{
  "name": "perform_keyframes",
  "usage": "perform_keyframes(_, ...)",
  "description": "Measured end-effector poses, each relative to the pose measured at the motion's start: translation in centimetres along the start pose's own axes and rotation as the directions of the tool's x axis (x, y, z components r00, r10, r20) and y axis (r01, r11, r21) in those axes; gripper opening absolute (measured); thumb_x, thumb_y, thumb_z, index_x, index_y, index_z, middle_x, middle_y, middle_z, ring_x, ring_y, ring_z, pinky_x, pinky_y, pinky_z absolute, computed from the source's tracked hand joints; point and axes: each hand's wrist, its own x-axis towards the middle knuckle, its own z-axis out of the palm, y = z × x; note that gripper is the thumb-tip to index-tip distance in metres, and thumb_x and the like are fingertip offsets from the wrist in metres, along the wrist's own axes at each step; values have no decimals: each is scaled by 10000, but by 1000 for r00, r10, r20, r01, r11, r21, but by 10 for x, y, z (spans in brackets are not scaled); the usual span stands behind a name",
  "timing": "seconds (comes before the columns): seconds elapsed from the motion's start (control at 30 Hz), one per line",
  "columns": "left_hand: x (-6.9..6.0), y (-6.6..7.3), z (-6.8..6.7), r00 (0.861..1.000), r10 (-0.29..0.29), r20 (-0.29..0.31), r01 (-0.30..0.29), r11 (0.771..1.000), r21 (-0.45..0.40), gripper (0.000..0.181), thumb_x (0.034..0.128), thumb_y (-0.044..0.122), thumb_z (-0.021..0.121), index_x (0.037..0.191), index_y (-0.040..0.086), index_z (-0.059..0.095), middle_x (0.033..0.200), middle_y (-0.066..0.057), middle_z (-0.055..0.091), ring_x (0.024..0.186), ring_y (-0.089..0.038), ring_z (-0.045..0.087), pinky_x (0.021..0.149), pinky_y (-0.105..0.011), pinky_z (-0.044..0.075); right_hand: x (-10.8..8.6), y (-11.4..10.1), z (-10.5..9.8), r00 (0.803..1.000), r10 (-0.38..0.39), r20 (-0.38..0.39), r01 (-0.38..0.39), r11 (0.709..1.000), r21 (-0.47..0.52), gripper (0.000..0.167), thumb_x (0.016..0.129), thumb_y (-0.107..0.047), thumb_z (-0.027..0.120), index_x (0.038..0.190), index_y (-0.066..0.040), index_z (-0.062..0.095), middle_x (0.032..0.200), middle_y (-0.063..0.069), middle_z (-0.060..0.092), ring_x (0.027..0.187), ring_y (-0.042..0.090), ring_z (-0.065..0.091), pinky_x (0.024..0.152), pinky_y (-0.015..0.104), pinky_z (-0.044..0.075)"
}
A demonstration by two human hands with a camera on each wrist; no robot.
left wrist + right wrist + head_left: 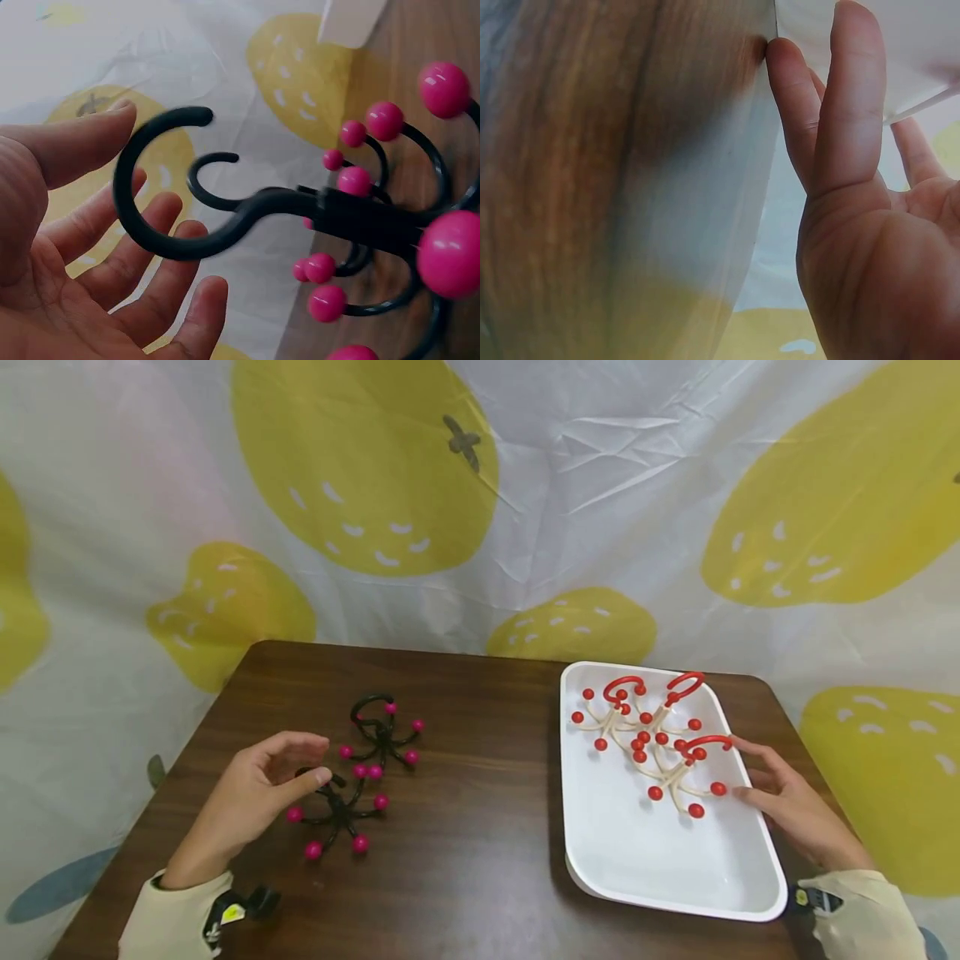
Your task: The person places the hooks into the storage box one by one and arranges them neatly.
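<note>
My left hand point(251, 797) is beside the hook handle of a black claw massager point(341, 814) with pink ball tips. In the left wrist view, the hook point(161, 244) curves between thumb and spread fingers, not gripped. Just behind it stands a second black massager point(383, 739) on the table. Over at the right, a white tray point(675, 903) holds a front massager point(678, 770), a left one point(613, 720) and a back one point(660, 717), all cream with red balls and red hooks. My right hand point(798, 806) lies at the tray's right edge, fingers extended; whether it touches the rim is unclear.
Both black massagers and the tray stand on a dark brown wooden table point(480, 777), with bare wood between them. Behind the table hangs a pale cloth point(420, 618) printed with yellow fruit.
</note>
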Motion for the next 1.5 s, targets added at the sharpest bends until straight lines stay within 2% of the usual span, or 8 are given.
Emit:
perform_keyframes(0.13, -6, -7, 1, 1000, 7, 4, -7, 1000, 21, 298, 981, 188, 780, 1263, 111, 721, 1194, 113, 749, 1086, 16, 676, 837, -168, 549, 1, 1, 0, 1000, 2, 0, -2, 1000, -8, 784, 1070, -215, 627, 1699, -326, 171, 1507, 444, 388, 1075, 244, 716, 795, 410, 665)
perform_keyframes(0.3, -9, -11, 5, 1000, -4, -3, 4, 999, 38, 250, 985, 201, 775, 1220, 120, 750, 1248, 97, 757, 1218, 123, 574, 923, -110, 492, 2, 0, 1, 1000, 7, -16, -7, 999, -31, 803, 1061, -233, 641, 1704, -289, 163, 1520, 441, 385, 1127, 382, 705, 805, 436, 667)
perform_keyframes(0.4, -9, -12, 7, 1000, -1, -16, 1, 1000, 0, 244, 981, 163, 773, 1207, 73, 748, 1198, 112, 771, 1216, 120, 582, 931, -94, 496, 1, 0, 2, 1000, 8, -21, -9, 999, -41, 813, 1054, -252, 653, 1704, -287, 165, 1529, 437, 380, 1147, 422, 697, 812, 445, 666)
perform_keyframes(0.5, -9, -13, 7, 1000, 3, -26, -4, 999, -39, 248, 974, 125, 775, 1199, 26, 741, 1125, 157, 774, 1153, 97, 636, 870, -124, 549, 0, 1, 2, 1000, 5, -19, -5, 1000, -29, 806, 1053, -244, 654, 1700, -299, 177, 1520, 446, 382, 1112, 358, 718, 804, 442, 667)
perform_keyframes(0.63, -10, -12, 5, 1000, -19, -21, 17, 996, -93, 258, 975, 104, 770, 1203, -8, 730, 1073, 121, 790, 1000, 7, 726, 790, -206, 619, 2, 0, 2, 1000, -7, -15, 7, 1000, -8, 795, 1054, -218, 649, 1697, -295, 189, 1508, 454, 388, 1067, 246, 729, 791, 428, 668)
perform_keyframes(0.83, -11, -11, 4, 999, -39, 1, 39, 986, -162, 297, 978, 77, 757, 1233, -64, 696, 1044, 95, 795, 914, -102, 771, 761, -286, 653, 2, 1, 2, 1000, -16, -15, 16, 1000, -2, 789, 1057, -199, 642, 1698, -280, 189, 1503, 462, 385, 1059, 230, 725, 781, 406, 667)
perform_keyframes(1.17, -6, 1, 5, 999, 25, -24, -28, 990, -140, 294, 974, 35, 748, 1234, -85, 682, 1000, 144, 767, 878, -60, 763, 751, -281, 653, 3, -1, 3, 1000, -6, -16, 6, 1000, -13, 798, 1060, -204, 640, 1703, -273, 172, 1505, 463, 378, 1082, 307, 719, 784, 413, 666)
perform_keyframes(1.5, -8, 12, 8, 999, 32, -37, -36, 994, -106, 285, 987, 70, 745, 1240, -54, 698, 1018, 160, 764, 875, -65, 762, 757, -280, 653, 3, 3, 4, 1000, -13, -26, 13, 1000, -11, 785, 1061, -198, 635, 1700, -280, 188, 1508, 459, 382, 1056, 182, 710, 777, 401, 665)
